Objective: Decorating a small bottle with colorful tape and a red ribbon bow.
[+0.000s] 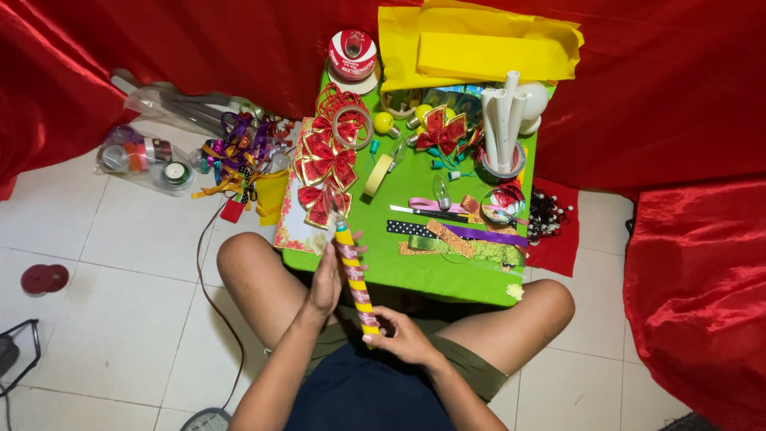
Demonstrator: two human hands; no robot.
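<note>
Person sits cross-legged on white tile floor, bottom centre of frame. Right hand grips the lower end of a yellow tube wrapped in spiral red patterned ribbon, fingers curled around it. Left hand lies flat against the tube's left side near the middle, fingers extended up, not closed. Tube runs diagonally from lap up to the near edge of the small green table, centre frame; clear tip at its upper end. On the table, left side: stack of red-and-gold bows, roll of tape beside them. Centre right: flat ribbon strips, dotted black, purple, glitter green. Further back: white tubes standing in a cup, yellow bulbs, red ribbon spool. Yellow paper sheets at top. Left on the floor: tangle of ribbons, bag of tape rolls. Red cloth all around.
</note>
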